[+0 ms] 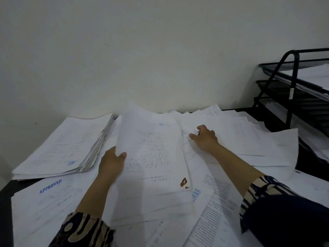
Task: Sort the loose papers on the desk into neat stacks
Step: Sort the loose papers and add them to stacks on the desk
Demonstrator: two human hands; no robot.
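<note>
- Head view, far left: a stack (62, 147) of papers lies on the dark desk (4, 196) against the wall (142, 50), its edges fairly square, with a blue stamp near its front corner.
- In front of the stack, a sheet (44, 198) stamped "APPROVED" in blue lies flat on top of other pages at the desk's near left.
- The left hand (111, 163) comes up from a patterned sleeve (83, 230). Its thumb lies on the front of a bundle (153, 154) of printed pages and the fingers curl behind, gripping the bundle's left edge.
- The bundle is lifted off the desk and tilted up toward the camera. A brown stain (184, 182) marks its lower right corner.
- Loose papers (213, 202) spread under and right of the bundle, overlapping at many angles and covering most of the desk's middle.
- The right hand (204, 138) reaches forward, palm down, over these papers. Its fingers are bent and the tips touch a sheet; whether they pinch it, I cannot tell.
- Its arm comes out of a striped sleeve (263, 191) at the lower right.
- More sheets (267, 145) lie spread toward the right edge.
- Far right: a black tray rack (292, 81) stands on the desk, with papers in its tiers.
</note>
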